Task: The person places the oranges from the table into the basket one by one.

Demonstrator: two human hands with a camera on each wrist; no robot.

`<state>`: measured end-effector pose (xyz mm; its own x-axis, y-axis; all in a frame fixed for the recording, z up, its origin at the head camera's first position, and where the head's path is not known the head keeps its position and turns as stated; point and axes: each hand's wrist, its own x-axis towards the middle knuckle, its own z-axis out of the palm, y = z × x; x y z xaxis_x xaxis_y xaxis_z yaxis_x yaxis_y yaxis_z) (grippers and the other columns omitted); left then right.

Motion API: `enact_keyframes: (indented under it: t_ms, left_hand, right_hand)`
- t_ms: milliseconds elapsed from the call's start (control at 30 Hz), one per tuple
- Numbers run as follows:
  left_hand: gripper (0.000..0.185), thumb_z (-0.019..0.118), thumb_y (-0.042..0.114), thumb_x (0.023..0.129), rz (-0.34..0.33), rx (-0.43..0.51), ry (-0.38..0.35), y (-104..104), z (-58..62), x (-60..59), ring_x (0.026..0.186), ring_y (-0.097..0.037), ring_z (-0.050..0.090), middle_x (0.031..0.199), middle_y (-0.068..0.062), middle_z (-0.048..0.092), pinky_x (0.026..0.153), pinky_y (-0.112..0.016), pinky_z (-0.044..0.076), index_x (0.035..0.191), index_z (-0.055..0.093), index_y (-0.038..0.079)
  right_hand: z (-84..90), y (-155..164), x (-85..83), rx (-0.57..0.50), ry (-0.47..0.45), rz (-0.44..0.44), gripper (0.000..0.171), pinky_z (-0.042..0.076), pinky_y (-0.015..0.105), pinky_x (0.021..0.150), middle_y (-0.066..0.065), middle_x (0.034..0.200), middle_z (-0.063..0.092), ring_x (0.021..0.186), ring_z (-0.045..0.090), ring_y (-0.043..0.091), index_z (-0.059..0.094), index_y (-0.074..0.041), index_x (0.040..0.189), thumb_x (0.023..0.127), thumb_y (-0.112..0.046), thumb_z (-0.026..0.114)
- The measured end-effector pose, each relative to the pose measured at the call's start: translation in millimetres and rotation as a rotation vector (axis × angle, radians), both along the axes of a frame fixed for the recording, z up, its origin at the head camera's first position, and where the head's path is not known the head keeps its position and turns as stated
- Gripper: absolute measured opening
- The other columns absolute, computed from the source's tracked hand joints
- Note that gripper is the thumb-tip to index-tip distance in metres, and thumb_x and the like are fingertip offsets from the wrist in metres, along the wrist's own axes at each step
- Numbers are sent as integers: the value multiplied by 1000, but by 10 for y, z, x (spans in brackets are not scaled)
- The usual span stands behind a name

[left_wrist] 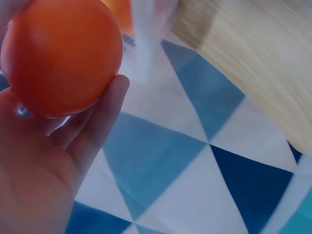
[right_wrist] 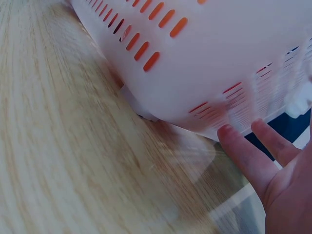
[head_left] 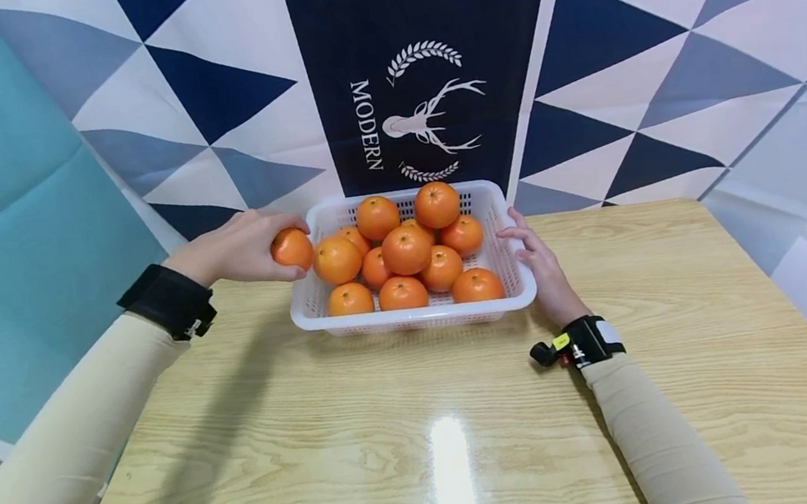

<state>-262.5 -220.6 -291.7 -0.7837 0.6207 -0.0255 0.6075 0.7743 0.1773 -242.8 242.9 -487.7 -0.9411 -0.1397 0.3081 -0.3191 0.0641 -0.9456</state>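
Observation:
My left hand (head_left: pixel 247 244) holds an orange (head_left: pixel 292 250) just beyond the left rim of a white plastic basket (head_left: pixel 411 316). In the left wrist view the same orange (left_wrist: pixel 63 56) sits between fingers and thumb, clear of other fruit. Several more oranges are heaped inside the basket, one of them (head_left: pixel 407 250) on top near the middle. My right hand (head_left: pixel 550 276) rests at the basket's right end. Seen from the right wrist, its extended fingertips (right_wrist: pixel 226 132) lie against the slotted outer wall (right_wrist: pixel 204 58); part of that hand is out of frame.
The basket stands on a light wooden table (head_left: pixel 364 425), toward its back edge. Behind it hangs a cloth (head_left: pixel 249 44) with triangles and a dark deer panel. A teal curtain (head_left: pixel 2 184) borders the left side.

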Motion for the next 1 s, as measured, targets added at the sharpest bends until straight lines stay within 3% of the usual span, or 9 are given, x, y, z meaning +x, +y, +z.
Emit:
enact_keyframes:
  t_ms: [200, 400, 767, 1000]
  left_hand:
    - [52, 82, 37, 90, -55, 13, -9, 242, -12, -43, 103, -30, 68, 124, -15, 77, 87, -42, 59, 134, 71, 11]
    - [56, 83, 36, 90, -127, 54, -44, 438, -6, -59, 103, -30, 72, 126, -16, 77, 90, -45, 64, 137, 69, 8]
    - [64, 82, 39, 92, -177, 28, -60, 752, 5, -77, 115, -32, 72, 141, -18, 74, 102, -50, 64, 146, 65, 8]
    - [65, 85, 46, 94, -184, 13, -65, 879, 9, -56, 112, -32, 73, 140, -16, 73, 102, -49, 63, 144, 64, 11]
  right_hand:
    - [-19, 9, -9, 3, -6, -3, 41, 7, 68, 145, -7, 193, 9, 181, -1, 28, 55, -1, 149, 114, -16, 38]
    - [-19, 7, -6, 9, -12, -3, 43, 8, 69, 144, -9, 193, 9, 181, -1, 27, 55, -2, 150, 114, -18, 38]
    - [-22, 0, -15, -9, -18, -1, 41, 7, 66, 145, -7, 194, 9, 182, -1, 28, 57, -4, 148, 114, -17, 38]
    - [-23, -1, -22, -14, -16, -1, 40, 8, 66, 145, -7, 194, 8, 182, -1, 28, 58, -5, 147, 114, -17, 40]
